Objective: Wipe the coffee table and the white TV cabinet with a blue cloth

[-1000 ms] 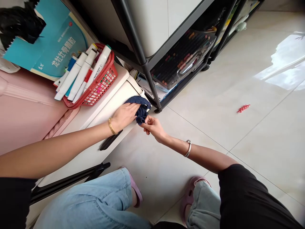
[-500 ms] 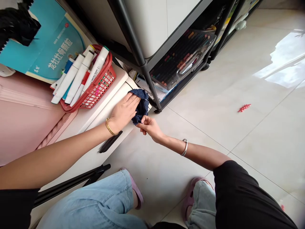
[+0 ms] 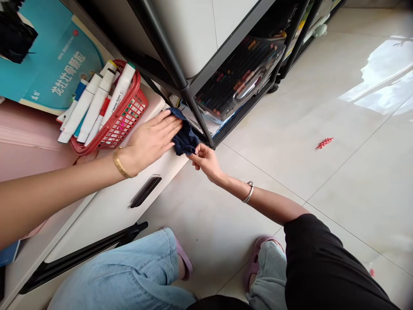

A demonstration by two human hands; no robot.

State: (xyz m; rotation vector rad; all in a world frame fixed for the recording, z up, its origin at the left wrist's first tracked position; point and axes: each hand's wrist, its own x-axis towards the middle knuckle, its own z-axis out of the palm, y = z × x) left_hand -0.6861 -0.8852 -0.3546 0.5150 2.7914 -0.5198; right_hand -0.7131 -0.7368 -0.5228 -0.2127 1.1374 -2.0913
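A dark navy cloth (image 3: 186,137) is bunched against the front of a white drawer unit (image 3: 112,211), near its end by the black rack. My left hand (image 3: 151,137) lies flat, fingers stretched out, with the fingertips on the cloth's left part. Fingers of my right hand (image 3: 206,161) pinch the cloth's lower right edge. Below my left wrist is the drawer's dark recessed handle (image 3: 146,190). What lies under the cloth is hidden.
A red basket (image 3: 138,101) of white markers stands left, beside a teal box (image 3: 41,64). The black wheeled rack (image 3: 180,73) holds a clear case of colored pens (image 3: 241,77). A red piece (image 3: 324,143) lies on the tiled floor, right.
The view has shifted slightly, and things appear further left and up. My left forearm has swung lower left, uncovering more of the drawer handle. Both hands stay at the cloth.
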